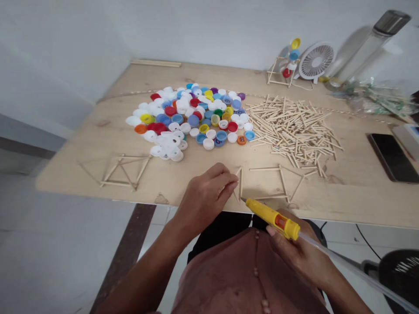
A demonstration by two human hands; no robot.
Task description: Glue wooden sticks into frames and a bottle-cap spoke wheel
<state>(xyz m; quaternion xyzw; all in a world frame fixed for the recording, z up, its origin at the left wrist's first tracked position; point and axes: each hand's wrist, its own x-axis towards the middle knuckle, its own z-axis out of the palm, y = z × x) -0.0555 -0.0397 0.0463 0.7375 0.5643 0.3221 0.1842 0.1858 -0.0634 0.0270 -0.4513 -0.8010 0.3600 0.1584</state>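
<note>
Yellow, the glue gun (266, 213) is filling the right hand's (296, 245) closed grip, pointing at sticks (242, 183) on the table's (176, 174) near side. The left hand (209, 189) is curling beside them, its grip unclear. Farther, an orange cap (241, 140) is bearing unreadable marks.

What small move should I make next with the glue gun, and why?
Probably dab a little glue at the near end of the wooden stick beside the left hand: the yellow glue gun, gripped in the right hand, has its nozzle about at that end, and the left hand seems close enough to steady the stick.
</note>
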